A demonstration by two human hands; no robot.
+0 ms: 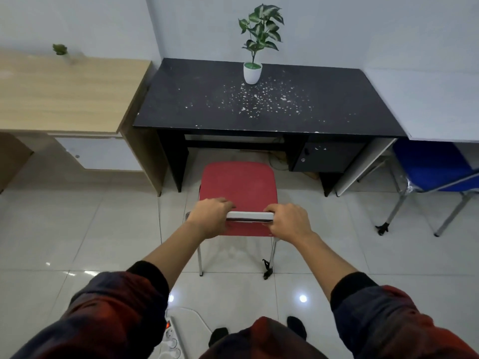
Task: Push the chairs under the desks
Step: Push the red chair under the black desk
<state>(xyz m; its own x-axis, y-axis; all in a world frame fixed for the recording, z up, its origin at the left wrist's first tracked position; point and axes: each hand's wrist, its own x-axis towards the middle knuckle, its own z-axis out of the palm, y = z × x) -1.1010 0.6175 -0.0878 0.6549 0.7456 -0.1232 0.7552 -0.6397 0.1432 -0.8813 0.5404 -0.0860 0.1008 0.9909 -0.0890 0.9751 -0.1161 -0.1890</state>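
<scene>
Red chair (pixel 238 187) backrest is gripped by both hands, left (pixel 211 217) & right (pixel 289 221); straight push under black desk (pixel 259 104) needed next.

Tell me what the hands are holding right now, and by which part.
Both hands grip the red chair by the top edge of its backrest: the left hand near the left end, the right hand near the right end.
</scene>
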